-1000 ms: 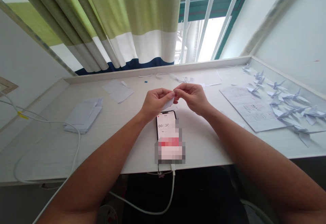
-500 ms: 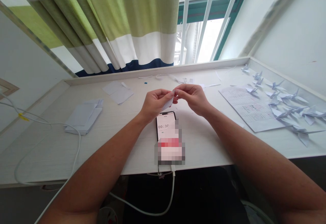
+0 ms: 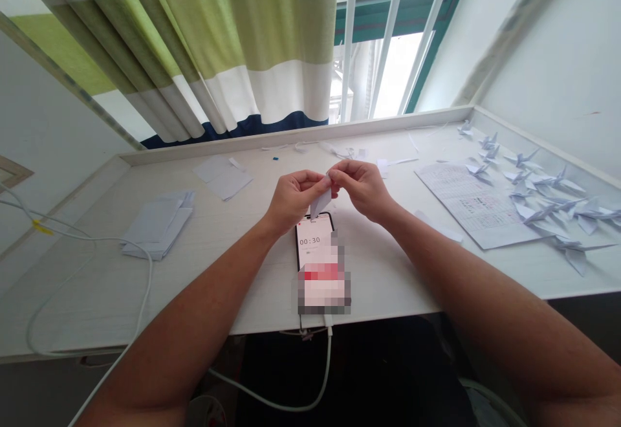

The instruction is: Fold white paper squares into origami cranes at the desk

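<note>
A small folded piece of white paper hangs between my two hands, above the top end of a phone. My left hand pinches it between thumb and fingers from the left. From the right, my right hand closes thumb and forefinger on its upper edge, the fingertips of both hands almost meeting. The fingers cover the paper's upper part. The phone lies on the desk and shows 00:30, its lower part blurred over.
Several folded paper cranes sit at the right, some on a written sheet. Stacked white paper and loose sheets lie at the left. A white cable crosses the desk's left side; another cable runs below the phone.
The folded paper has turned and now points further down, showing more of its face over the phone. Both hands stay close together with a small shift of the fingers.
</note>
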Demonstrator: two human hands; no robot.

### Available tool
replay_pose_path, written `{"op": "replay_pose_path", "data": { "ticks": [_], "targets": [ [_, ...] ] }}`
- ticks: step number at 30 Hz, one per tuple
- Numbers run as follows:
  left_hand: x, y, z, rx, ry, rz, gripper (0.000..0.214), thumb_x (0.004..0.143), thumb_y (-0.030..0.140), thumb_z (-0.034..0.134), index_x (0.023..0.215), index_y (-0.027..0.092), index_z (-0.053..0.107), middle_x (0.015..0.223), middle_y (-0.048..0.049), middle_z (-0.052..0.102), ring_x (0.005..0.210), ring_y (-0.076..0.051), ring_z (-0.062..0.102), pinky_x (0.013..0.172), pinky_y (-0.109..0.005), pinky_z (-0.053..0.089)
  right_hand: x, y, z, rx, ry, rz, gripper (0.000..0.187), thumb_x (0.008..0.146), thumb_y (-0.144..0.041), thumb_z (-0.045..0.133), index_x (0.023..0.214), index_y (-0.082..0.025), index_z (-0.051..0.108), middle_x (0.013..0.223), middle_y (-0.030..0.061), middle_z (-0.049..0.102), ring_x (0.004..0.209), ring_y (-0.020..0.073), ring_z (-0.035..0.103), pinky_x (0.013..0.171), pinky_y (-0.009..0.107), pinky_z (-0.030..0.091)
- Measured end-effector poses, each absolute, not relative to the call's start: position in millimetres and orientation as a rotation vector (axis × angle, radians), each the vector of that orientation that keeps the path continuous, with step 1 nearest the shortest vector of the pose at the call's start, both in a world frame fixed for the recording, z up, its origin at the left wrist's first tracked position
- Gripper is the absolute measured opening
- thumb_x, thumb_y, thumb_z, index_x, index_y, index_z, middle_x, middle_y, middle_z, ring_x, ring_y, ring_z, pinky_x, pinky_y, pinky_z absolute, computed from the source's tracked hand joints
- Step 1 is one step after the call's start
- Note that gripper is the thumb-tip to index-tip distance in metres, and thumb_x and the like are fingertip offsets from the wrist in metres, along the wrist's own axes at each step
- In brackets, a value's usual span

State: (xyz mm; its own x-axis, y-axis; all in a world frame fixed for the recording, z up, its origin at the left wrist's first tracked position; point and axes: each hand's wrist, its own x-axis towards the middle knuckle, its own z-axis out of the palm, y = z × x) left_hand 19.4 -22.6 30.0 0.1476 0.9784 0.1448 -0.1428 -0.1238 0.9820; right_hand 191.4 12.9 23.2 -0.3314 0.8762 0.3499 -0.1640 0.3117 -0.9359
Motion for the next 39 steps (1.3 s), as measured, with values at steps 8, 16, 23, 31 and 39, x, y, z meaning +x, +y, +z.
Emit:
{"op": "replay_pose_path", "data": {
  "ticks": [8,16,23,31,39],
  "targets": [
    [20.3,-20.5,27.1,1.216,0.949,1.255,0.053,0.068,0.057,0.097,0.091,0.015,0.075,0.081,-0.0076,0.082,0.084,-0.028,0.083,0.081,-0.042,0.067,191.5,13.8,22.2,-0.656,-1.512,1.275,0.035,0.089,-0.054,0.080,0.082,-0.020,0.074,0.079,0.0031,0.070,0.069,0.0155,0.062,0.068,0.036,0.058],
    [19.4,-20.2,22.4,1.273,0.916,1.208,0.051,0.074,0.057,0.094,0.091,0.014,0.074,0.083,-0.0098,0.083,0.083,-0.027,0.083,0.078,-0.039,0.065,188.6,11.7,20.2,-0.710,-1.511,1.214,0.042,0.085,-0.056,0.086,0.073,-0.021,0.066,0.068,-0.0003,0.065,0.061,0.0124,0.056,0.057,0.031,0.052],
    [17.5,-19.3,26.3,1.219,0.946,1.223,0.051,0.071,0.056,0.096,0.092,0.014,0.074,0.080,-0.0077,0.082,0.079,-0.027,0.082,0.075,-0.038,0.065,190.8,15.5,18.8,-0.620,-1.498,1.327,0.038,0.092,-0.056,0.078,0.081,-0.019,0.074,0.077,0.0019,0.068,0.068,0.0138,0.062,0.067,0.033,0.056],
    [13.7,-19.9,26.3,1.224,0.910,1.193,0.050,0.073,0.055,0.095,0.092,0.013,0.075,0.082,-0.0091,0.083,0.079,-0.027,0.082,0.073,-0.036,0.064,192.3,15.1,20.3,-0.531,-1.515,1.367,0.036,0.087,-0.052,0.086,0.082,-0.018,0.075,0.068,-0.0005,0.067,0.062,0.0118,0.058,0.059,0.029,0.052],
    [16.6,-21.7,26.3,1.272,0.934,1.189,0.051,0.072,0.056,0.096,0.091,0.013,0.074,0.087,-0.0104,0.084,0.083,-0.028,0.083,0.078,-0.040,0.066,190.7,12.1,22.4,-0.658,-1.474,1.249,0.022,0.085,-0.036,0.083,0.076,-0.019,0.073,0.068,0.0004,0.069,0.062,0.0123,0.059,0.056,0.028,0.052]
  ]
}}
